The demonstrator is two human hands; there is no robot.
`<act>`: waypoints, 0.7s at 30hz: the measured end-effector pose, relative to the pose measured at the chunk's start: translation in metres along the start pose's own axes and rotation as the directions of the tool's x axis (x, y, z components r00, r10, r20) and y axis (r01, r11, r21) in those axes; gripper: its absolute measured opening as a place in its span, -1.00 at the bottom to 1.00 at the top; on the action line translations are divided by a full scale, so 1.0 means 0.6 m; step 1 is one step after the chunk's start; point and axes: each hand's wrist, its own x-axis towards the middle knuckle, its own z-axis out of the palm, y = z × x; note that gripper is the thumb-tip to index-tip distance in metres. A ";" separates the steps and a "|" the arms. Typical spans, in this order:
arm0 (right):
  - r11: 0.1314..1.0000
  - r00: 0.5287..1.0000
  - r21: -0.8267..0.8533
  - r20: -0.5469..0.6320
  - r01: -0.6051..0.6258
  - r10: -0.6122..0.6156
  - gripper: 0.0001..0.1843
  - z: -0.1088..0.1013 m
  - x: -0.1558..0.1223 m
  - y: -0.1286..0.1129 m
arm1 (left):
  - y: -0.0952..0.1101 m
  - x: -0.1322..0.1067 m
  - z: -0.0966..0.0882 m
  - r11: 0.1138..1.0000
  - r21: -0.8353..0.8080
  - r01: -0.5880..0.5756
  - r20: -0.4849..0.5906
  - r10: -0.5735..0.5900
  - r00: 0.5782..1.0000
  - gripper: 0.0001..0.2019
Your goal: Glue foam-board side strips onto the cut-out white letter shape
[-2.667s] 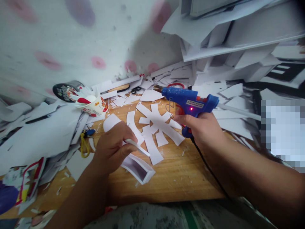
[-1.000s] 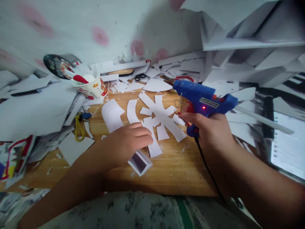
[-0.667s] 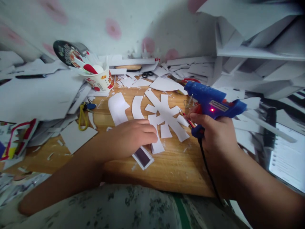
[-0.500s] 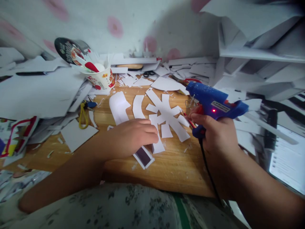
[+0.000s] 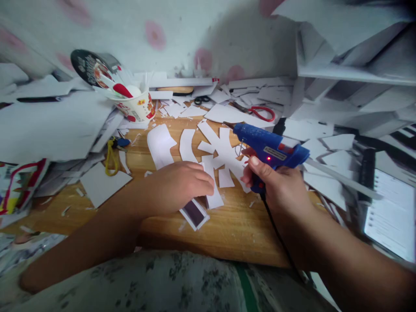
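My right hand (image 5: 281,188) grips a blue hot glue gun (image 5: 260,138), its red light lit and its nozzle pointing left above the white cut pieces. A black cord runs down from its handle. My left hand (image 5: 182,184) lies over the pieces with its fingers curled together around a narrow white board piece (image 5: 202,222) with a dark inner face; the fingertips are partly hidden. Beside those fingers is a white strip (image 5: 215,200). Crossed white strips (image 5: 224,151) lie beyond, with a curved strip (image 5: 186,145) and a wider curled piece (image 5: 160,145) to their left.
A paper cup (image 5: 139,109) holding utensils stands at the back left. A red-handled tool (image 5: 268,116) and black-handled scissors (image 5: 202,100) lie among scraps at the back. Stacked white sheets (image 5: 48,125) fill the left; a lit screen (image 5: 390,212) lies at the right.
My right hand has moved left with the glue gun, bringing its nozzle over the crossed strips and uncovering the red-handled tool. My left hand stays nearly where it was.
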 end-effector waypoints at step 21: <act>0.995 0.998 -0.092 0.031 -0.045 0.048 -0.60 0.048 -0.020 0.049 | -0.036 -0.013 -0.009 0.965 -0.058 0.255 -0.218 -0.262 0.940 -0.84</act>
